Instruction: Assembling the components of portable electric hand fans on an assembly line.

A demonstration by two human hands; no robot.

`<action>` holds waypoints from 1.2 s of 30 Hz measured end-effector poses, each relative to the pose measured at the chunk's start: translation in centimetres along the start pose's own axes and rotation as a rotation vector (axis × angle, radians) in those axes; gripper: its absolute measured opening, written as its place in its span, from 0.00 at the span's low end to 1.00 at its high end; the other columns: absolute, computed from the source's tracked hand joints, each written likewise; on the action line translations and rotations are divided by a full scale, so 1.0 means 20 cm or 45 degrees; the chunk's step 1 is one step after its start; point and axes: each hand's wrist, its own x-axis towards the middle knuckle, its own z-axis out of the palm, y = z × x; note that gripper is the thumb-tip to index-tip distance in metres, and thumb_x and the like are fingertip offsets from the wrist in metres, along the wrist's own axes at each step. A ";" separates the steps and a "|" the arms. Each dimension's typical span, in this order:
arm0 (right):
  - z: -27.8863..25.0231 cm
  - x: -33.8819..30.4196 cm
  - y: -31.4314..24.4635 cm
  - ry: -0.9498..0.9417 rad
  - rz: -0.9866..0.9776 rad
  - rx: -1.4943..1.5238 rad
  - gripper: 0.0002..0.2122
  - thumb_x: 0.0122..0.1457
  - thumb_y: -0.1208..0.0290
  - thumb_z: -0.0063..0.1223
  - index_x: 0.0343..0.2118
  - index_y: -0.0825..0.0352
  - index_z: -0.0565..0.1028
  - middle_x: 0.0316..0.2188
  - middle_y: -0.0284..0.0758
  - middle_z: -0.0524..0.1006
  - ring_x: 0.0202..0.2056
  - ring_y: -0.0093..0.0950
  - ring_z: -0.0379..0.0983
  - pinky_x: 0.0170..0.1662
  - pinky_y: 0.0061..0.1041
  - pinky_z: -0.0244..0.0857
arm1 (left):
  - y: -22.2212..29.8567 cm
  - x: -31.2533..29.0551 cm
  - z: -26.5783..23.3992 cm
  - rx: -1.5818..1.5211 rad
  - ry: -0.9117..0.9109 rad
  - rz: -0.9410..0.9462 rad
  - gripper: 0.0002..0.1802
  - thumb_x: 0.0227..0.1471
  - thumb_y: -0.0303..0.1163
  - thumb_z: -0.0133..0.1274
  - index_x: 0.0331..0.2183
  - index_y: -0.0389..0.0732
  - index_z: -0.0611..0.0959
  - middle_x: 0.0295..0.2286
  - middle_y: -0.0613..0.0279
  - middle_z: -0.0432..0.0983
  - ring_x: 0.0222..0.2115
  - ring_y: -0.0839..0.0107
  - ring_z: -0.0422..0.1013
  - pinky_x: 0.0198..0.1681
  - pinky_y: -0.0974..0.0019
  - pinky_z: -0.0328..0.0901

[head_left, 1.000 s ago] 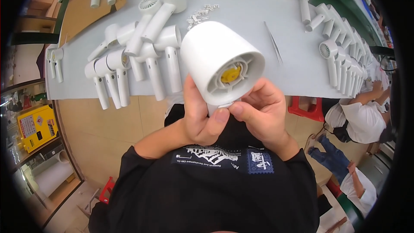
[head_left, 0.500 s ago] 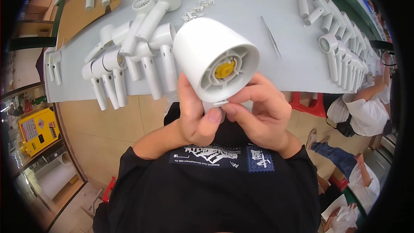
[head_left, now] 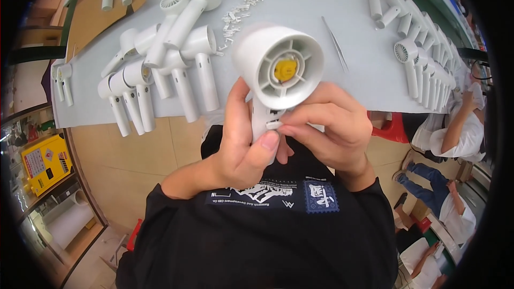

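Note:
Close in front of me is a white handheld fan housing [head_left: 250, 48], its round open end tilted up and showing a spoked inside with a yellow centre part [head_left: 285, 69]. My left hand [head_left: 238, 139] is wrapped round its handle, the thumb pressed along the front. The thumb and forefinger of my right hand [head_left: 337, 128] pinch a small white button piece [head_left: 274, 125] against the handle's front, just below a dark slot. The lower handle is mostly hidden by my fingers.
Several white fan housings [head_left: 184, 56] lie on the grey table at left, and rows of more [head_left: 423, 72] at right. Loose small white parts [head_left: 233, 18] and metal tweezers [head_left: 335, 44] lie beyond my hands. A red stool [head_left: 391, 130] and seated people are at right.
The fan housing has tipped more upright, so its open end faces me more and the handle front with its slot shows. My right hand has shifted slightly right, still pinching the small piece.

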 end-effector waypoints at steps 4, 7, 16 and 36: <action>0.00 -0.01 -0.04 -0.021 0.512 0.620 0.04 0.49 0.84 0.59 0.28 0.71 0.76 0.26 0.36 0.75 0.21 0.24 0.74 0.24 0.18 0.65 | -0.01 0.00 0.01 0.116 0.000 0.084 0.41 0.55 0.34 0.41 0.58 0.31 0.36 0.41 0.44 0.65 0.24 0.74 0.68 0.24 0.73 0.67; 0.02 -0.03 -0.05 0.029 0.910 1.075 0.05 0.50 0.86 0.58 0.28 0.73 0.73 0.26 0.36 0.75 0.21 0.22 0.74 0.23 0.17 0.65 | -0.01 -0.02 0.00 0.133 -0.003 0.083 0.42 0.55 0.34 0.42 0.58 0.31 0.36 0.41 0.45 0.65 0.25 0.75 0.68 0.24 0.74 0.67; 0.08 -0.08 -0.03 0.084 0.987 1.384 0.10 0.52 0.86 0.56 0.37 0.72 0.70 0.37 0.38 0.74 0.33 0.23 0.73 0.24 0.18 0.69 | -0.01 -0.03 -0.02 0.201 0.054 0.145 0.39 0.52 0.32 0.44 0.57 0.32 0.41 0.44 0.45 0.63 0.28 0.74 0.68 0.24 0.74 0.66; 0.07 -0.20 0.05 0.224 0.340 0.047 0.05 0.55 0.73 0.56 0.32 0.69 0.75 0.39 0.35 0.74 0.30 0.27 0.73 0.33 0.25 0.67 | -0.13 0.09 -0.01 0.718 0.081 0.178 0.27 0.58 0.40 0.37 0.51 0.28 0.63 0.38 0.49 0.69 0.26 0.65 0.68 0.29 0.67 0.65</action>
